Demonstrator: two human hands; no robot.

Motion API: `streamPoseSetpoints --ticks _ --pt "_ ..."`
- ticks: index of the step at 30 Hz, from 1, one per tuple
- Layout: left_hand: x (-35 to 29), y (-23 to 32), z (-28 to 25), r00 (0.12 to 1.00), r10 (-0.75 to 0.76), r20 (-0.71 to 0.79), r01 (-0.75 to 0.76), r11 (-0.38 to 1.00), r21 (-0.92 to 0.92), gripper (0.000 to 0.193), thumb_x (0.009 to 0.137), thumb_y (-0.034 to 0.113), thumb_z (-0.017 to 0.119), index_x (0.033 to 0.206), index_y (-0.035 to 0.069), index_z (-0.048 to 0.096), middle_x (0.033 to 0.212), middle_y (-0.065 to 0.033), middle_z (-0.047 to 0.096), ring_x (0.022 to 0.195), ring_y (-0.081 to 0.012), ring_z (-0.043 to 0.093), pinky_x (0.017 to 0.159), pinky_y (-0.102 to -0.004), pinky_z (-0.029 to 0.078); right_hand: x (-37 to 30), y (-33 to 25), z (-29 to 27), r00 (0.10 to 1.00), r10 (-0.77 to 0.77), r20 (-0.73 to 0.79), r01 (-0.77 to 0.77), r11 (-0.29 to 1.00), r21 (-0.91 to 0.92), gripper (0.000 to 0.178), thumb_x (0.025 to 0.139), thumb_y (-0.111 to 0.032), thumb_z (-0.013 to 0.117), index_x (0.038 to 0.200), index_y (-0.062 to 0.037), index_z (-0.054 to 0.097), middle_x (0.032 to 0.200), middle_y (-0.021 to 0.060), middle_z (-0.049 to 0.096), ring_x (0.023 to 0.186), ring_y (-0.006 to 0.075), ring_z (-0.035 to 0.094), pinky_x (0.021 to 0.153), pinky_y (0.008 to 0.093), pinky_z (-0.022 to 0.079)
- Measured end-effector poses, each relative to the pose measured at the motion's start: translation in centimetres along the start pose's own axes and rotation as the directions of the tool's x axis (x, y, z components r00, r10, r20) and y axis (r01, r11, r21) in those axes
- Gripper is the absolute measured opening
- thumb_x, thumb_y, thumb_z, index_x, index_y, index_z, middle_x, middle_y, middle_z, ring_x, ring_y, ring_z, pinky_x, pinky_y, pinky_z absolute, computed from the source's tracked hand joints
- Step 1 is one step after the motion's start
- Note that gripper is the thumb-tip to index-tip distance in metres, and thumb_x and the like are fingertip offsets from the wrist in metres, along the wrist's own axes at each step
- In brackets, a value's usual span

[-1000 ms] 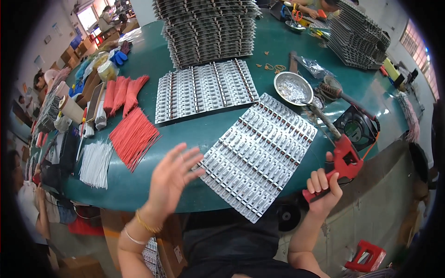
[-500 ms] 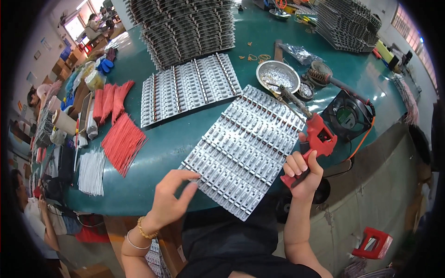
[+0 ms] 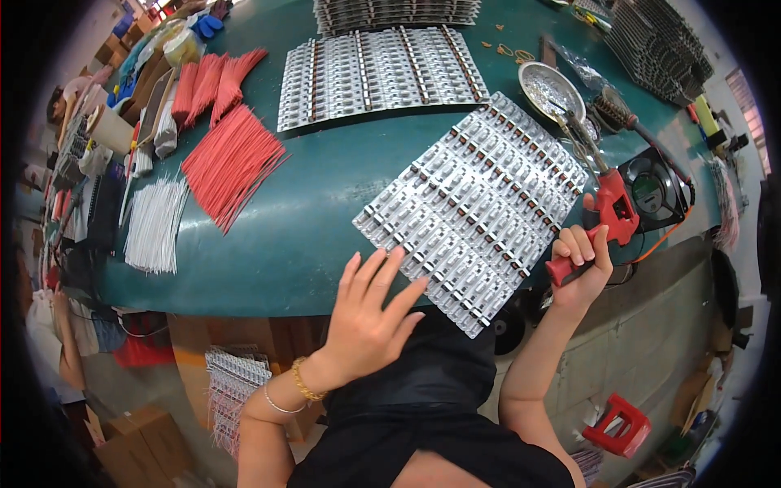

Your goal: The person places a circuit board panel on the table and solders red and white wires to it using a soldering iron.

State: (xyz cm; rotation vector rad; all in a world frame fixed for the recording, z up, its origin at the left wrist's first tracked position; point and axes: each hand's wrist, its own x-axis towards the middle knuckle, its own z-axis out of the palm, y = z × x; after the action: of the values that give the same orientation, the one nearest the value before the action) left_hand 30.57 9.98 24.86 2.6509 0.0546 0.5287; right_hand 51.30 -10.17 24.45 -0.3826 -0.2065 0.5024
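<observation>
A silvery panel of many small circuit boards (image 3: pixel 480 207) lies slanted on the green table, one corner past its near edge. My left hand (image 3: pixel 366 321) is open at the panel's near left edge, fingers spread and fingertips over or beside the border; whether they touch cannot be told. In my right hand (image 3: pixel 582 264) is a red and black soldering gun (image 3: pixel 620 210), gripped by its handle to the right of the panel. Its metal barrel points away toward a metal bowl (image 3: pixel 526 84) of shiny bits. Beyond lies a second similar panel (image 3: pixel 382 69).
Bundles of red wires (image 3: pixel 232 167) and white wires (image 3: pixel 157 224) lie at left. A stack of panels (image 3: pixel 399 15) stands at the back, another stack (image 3: pixel 657 50) at far right. A black fan (image 3: pixel 655 191) sits beyond the soldering gun. A red stool (image 3: pixel 620 427) stands on the floor.
My left hand has gone from thumb and finger curled at the panel's edge to spread fingers. The view has shifted, and my right hand still grips the soldering gun.
</observation>
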Motion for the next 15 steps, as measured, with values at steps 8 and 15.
streamPoseSetpoints --ticks 8,15 --pt "0.2 0.9 1.0 1.0 -0.028 0.001 0.028 0.999 0.015 0.053 0.07 0.025 0.07 0.119 0.011 0.054 0.134 -0.0243 0.037 0.121 -0.039 0.036 0.1 -0.0532 0.026 0.1 -0.6 -0.2 0.999 -0.024 0.041 0.024 1.0 0.003 0.044 0.096 -0.019 0.042 0.133 0.0002 0.029 0.059 -0.002 0.034 0.055 0.0078 0.035 0.061 0.026 0.037" --pt "0.9 -0.5 -1.9 0.995 0.039 0.093 -0.031 0.996 -0.086 0.051 0.073 0.024 0.068 0.119 0.007 0.053 0.128 -0.0221 0.043 0.117 -0.0359 0.042 0.1 -0.0482 0.029 0.2 -0.2 -0.2 0.998 -0.069 0.01 0.069 0.996 -0.053 0.044 0.096 -0.02 0.04 0.133 0.0009 0.03 0.058 -0.0025 0.033 0.053 0.0076 0.033 0.058 0.025 0.037"
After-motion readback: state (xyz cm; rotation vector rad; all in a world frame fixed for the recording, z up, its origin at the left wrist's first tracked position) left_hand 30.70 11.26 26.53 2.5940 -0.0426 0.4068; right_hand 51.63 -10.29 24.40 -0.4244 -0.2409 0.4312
